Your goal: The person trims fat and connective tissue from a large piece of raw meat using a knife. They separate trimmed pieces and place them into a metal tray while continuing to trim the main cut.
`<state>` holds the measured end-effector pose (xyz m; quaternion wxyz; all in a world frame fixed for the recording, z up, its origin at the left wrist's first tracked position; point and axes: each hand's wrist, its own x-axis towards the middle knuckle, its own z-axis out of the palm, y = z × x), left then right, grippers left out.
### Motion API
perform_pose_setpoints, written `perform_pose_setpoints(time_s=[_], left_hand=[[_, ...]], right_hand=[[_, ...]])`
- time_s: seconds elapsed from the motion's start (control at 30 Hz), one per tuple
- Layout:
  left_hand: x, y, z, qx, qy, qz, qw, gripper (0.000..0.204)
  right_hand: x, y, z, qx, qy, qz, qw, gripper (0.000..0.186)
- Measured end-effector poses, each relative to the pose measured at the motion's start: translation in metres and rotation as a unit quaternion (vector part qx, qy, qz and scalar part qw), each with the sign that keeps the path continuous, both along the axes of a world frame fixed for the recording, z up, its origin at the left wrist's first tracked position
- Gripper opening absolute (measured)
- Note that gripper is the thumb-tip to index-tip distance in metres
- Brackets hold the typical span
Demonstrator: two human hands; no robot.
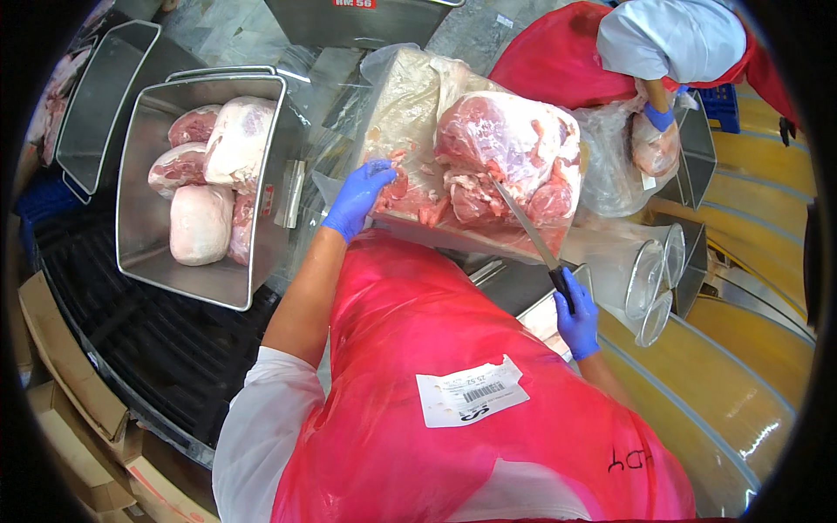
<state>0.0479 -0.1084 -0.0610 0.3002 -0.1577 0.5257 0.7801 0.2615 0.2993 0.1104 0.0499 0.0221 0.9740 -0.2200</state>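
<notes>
A large cut of raw meat (501, 139) with a pale fat layer lies on a plastic-covered cutting board (392, 105) in front of me. My right hand (577, 321), in a blue glove, is closed round the black handle of a knife (530, 228). The blade slants up and left, its tip at the lower part of the meat. At the board's left edge my left hand (359, 199), also blue-gloved, has its fingers closed at a small red meat scrap (394, 190). More scraps (432, 212) lie between that hand and the large cut.
On the left, a metal tub (131, 209) holds several meat cuts, beside another metal tub (105, 96). Cardboard boxes (74, 375) stand lower left. Clear cylinders (641, 279) sit right of the board. At upper right, a co-worker's gloved hand (658, 116) touches bagged meat (652, 148).
</notes>
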Motion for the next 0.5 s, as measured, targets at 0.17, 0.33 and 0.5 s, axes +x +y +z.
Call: perform_pose_setpoints(time_s=[0.17,0.33,0.5], left_hand=[[0.000,-0.020,0.026,0.236,-0.136,0.046,0.961,0.051],[0.005,-0.038,0.014,0.185,-0.114,0.041,0.975,0.048],[0.003,-0.025,0.065,0.131,-0.104,0.061,0.984,0.041]], right_hand=[[0.018,0.005,0.003,0.018,-0.004,-0.015,1.000,0.057],[0.024,-0.002,-0.014,-0.001,0.017,-0.029,0.999,0.056],[0.039,-0.002,-0.033,-0.040,0.017,-0.066,0.997,0.050]])
